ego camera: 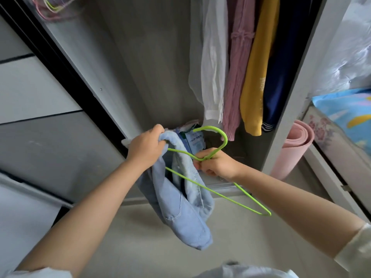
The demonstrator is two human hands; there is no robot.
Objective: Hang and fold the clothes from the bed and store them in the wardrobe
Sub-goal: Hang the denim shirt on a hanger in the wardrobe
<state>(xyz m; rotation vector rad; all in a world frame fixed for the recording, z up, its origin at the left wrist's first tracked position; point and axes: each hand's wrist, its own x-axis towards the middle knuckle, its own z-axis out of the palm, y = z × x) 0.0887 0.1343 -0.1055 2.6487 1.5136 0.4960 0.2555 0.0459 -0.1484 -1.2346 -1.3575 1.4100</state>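
Observation:
A light blue denim garment (184, 213) hangs in front of the open wardrobe (140, 67). My left hand (146, 146) is shut on its upper edge. My right hand (215, 165) grips a green wire hanger (222, 194) at the neck, just below its hook. One arm of the hanger passes into the garment near my left hand; the other arm sticks out to the lower right. Inside the wardrobe hang a sheer white shirt (212, 63), a pink knit (239, 73), a yellow top (259, 73) and a dark blue garment (281, 63).
Spare hangers (54, 7) show in the upper left of the wardrobe. Packets (193, 140) lie on the wardrobe floor behind my hands. A rolled pink mat (293, 149) leans outside at the right, beside a blue patterned bedding (347, 111). Grey panels (40, 93) fill the left.

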